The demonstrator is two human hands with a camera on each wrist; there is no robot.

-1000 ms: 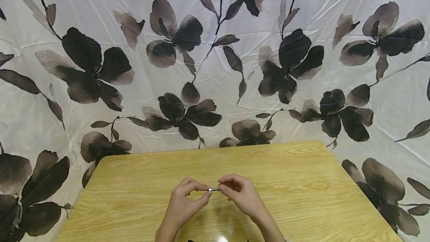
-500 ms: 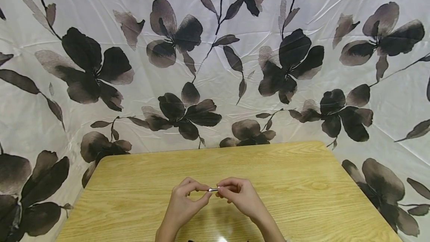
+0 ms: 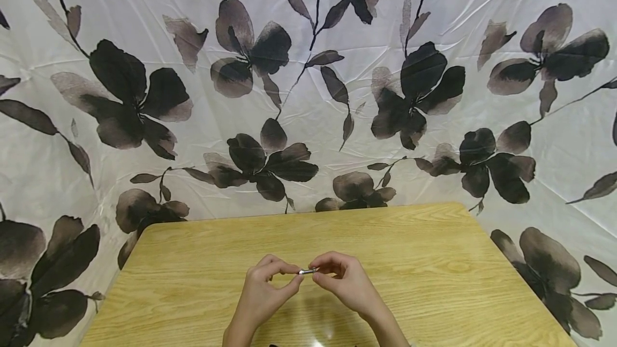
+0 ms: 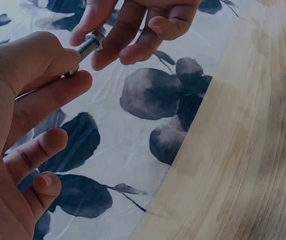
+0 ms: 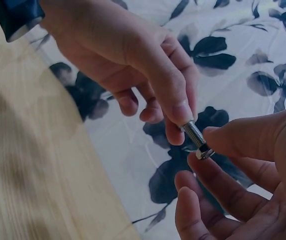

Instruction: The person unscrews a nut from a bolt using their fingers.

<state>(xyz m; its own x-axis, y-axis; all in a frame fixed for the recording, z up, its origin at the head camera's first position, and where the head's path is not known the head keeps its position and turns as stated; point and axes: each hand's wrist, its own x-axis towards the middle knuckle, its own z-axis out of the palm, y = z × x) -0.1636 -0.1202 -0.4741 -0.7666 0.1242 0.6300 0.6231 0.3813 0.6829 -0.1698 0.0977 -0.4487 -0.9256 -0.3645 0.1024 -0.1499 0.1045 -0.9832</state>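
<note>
Bolt (image 3: 307, 271) is up above the wooden table (image 3: 434, 266), smack between the two hands. Left hand (image 3: 262, 292) has one end pinched between thumb and index finger. Right hand (image 3: 348, 281) has its thumb and index finger parted around the six-sided other end, other fingers loosely curled, can't tell if they're touching it. Flowery sheet (image 3: 337, 122) hangs behind the table

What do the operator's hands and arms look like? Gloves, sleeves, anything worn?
Left hand and right hand are bare: no gloves or rings visible. No sleeves on the visible forearms. A dark blue band with a paler edge shows on the left one.
</note>
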